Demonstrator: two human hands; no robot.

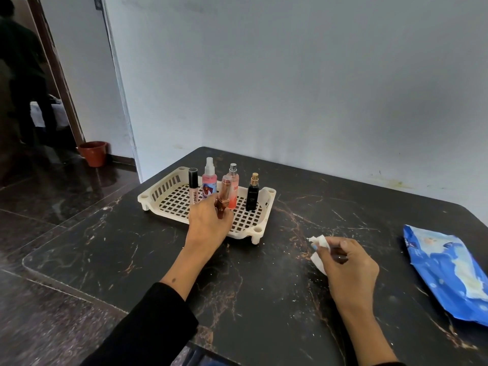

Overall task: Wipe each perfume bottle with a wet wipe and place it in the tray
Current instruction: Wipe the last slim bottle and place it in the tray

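Observation:
A cream slotted tray stands on the dark marble table. Upright in it are a lip gloss tube, a pink spray bottle, a taller pink perfume bottle and a black perfume bottle. My left hand grips a small rose-gold bottle over the tray's front part, tilted slightly. My right hand pinches a crumpled white wet wipe above the table, right of the tray.
A blue wet-wipe pack lies at the table's right edge. The white wall runs close behind the table. To the left, a doorway with an orange pot on the dark floor and a person standing beyond.

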